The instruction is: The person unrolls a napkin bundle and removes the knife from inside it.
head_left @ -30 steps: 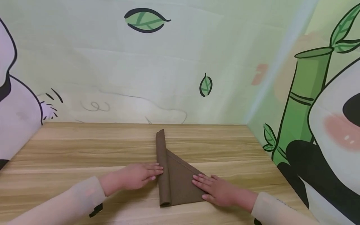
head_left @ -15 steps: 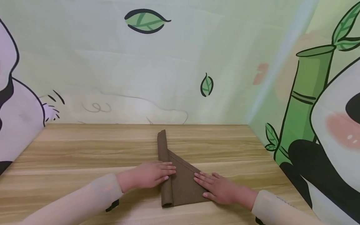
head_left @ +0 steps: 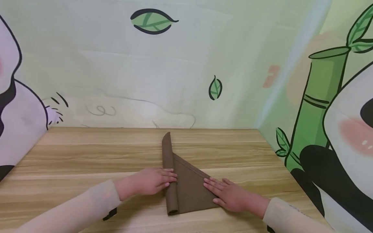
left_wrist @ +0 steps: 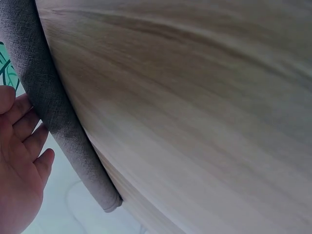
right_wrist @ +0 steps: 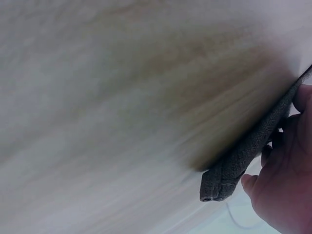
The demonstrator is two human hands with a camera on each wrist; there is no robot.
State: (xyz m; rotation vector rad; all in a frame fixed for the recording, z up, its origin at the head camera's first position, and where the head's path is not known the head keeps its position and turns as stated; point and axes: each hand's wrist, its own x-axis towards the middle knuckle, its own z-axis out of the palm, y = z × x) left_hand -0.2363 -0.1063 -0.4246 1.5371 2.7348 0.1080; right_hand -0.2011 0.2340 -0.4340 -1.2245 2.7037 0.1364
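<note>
All your fingers (head_left: 168,174) lie nearly straight, gripping nothing: left hand (head_left: 152,181) on the roll (head_left: 172,200) of brown cloth (head_left: 189,181), right hand (head_left: 230,194) on its flat side (head_left: 192,195), atop the tabletop (head_left: 87,155). Press the roll evenly, pinning the rest.

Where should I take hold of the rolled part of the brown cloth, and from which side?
Probably around the middle of the roll, where the left grip rests, coming from the left. The roll is a slim tube pointing away from you, with its long left side exposed; the flat flap spreads to its right, under the right grip.
</note>
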